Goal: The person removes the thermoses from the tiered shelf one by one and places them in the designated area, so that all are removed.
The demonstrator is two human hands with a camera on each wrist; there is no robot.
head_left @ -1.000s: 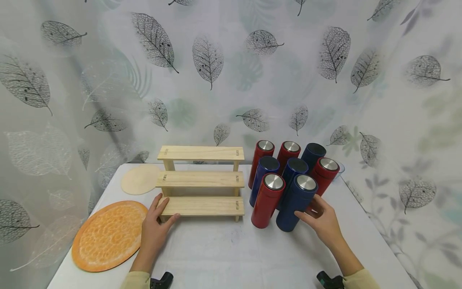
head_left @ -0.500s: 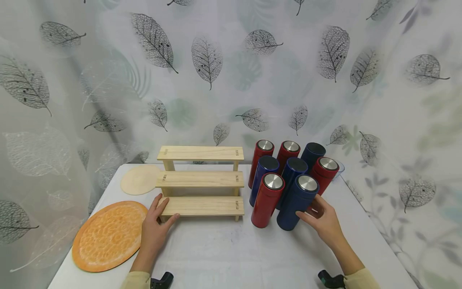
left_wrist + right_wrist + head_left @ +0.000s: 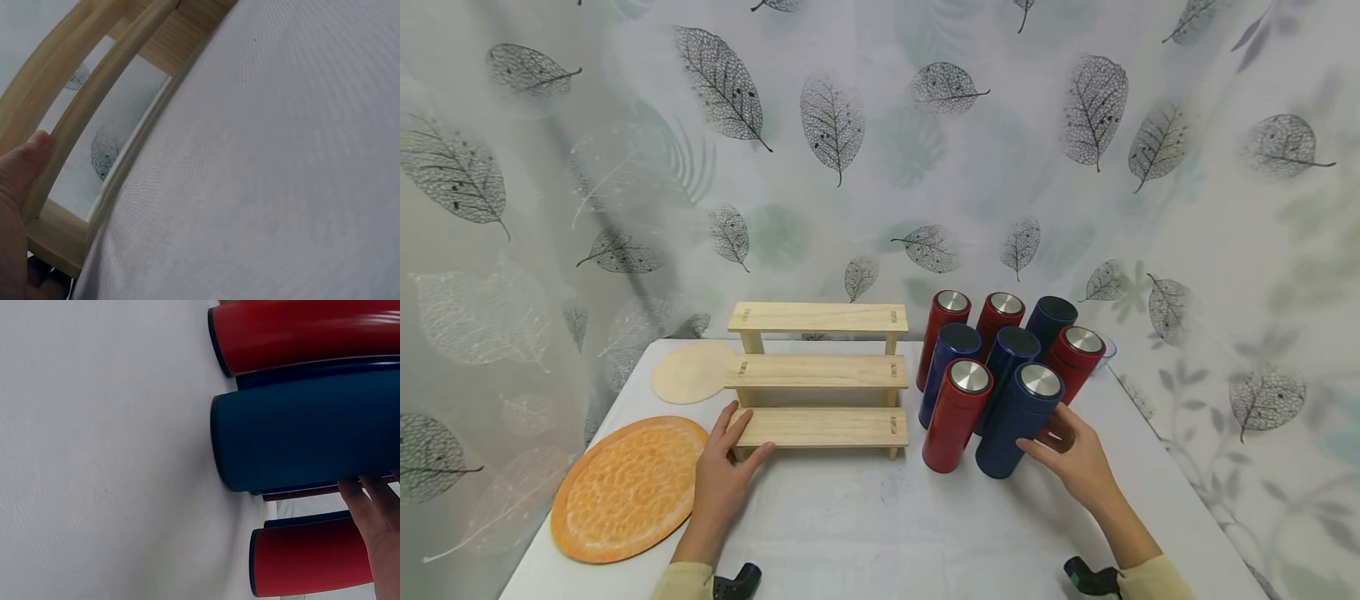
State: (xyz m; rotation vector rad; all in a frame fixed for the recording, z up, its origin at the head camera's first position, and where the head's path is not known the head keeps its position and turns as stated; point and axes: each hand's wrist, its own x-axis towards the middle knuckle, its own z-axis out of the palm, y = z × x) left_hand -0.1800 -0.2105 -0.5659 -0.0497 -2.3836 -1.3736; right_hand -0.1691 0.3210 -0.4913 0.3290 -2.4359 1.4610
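Observation:
My left hand (image 3: pixel 721 477) holds the left end of a three-step wooden stand (image 3: pixel 827 427), its thumb at the front edge of the lowest step. In the left wrist view that thumb lies along a pale slat (image 3: pixel 94 94), with other fingertips beyond the end leg. On the right, my right hand (image 3: pixel 1075 462) grips a dark blue thermos (image 3: pixel 1013 429) with a steel-topped lid, thumb on the near side and fingers round its right side. The right wrist view shows the thermos base close to the white cloth. Beside it stands a red thermos (image 3: pixel 953 425).
Several more red and blue thermoses (image 3: pixel 945 325) stand grouped behind. A round orange bread-patterned mat (image 3: pixel 625 492) lies at left, and a pale round disc (image 3: pixel 691 372) behind it. A leaf-printed curtain (image 3: pixel 880 150) hangs along the table's (image 3: pixel 865 533) back. A clear object (image 3: pixel 1107 350) shows behind the group.
The blue thermos and my right hand have shifted very slightly to the right. My left hand and the wooden stand have stayed in place.

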